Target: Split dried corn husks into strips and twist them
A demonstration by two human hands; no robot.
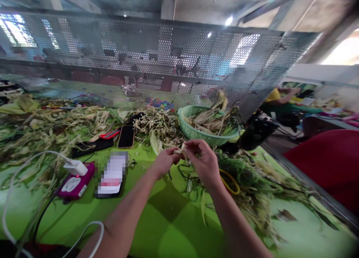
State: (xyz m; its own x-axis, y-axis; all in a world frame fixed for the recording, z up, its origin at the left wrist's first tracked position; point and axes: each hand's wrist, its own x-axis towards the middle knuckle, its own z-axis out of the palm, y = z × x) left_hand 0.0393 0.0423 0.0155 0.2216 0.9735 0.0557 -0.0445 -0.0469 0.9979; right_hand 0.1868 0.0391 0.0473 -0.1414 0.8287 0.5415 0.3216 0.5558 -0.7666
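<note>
My left hand and my right hand meet above a bright green table. Both pinch a small pale piece of plant, like a bit of husk, between their fingertips. The fingers of both hands are curled closed around it. Just behind the hands a green plastic basket holds dry husks and leaves. Loose green and pale husk scraps lie heaped to the right of my right hand.
A phone lies face up left of the basket, another phone nearer me. A pink power strip with a white charger and cables sits at left. A perforated metal screen walls the far side. Another person sits at far right.
</note>
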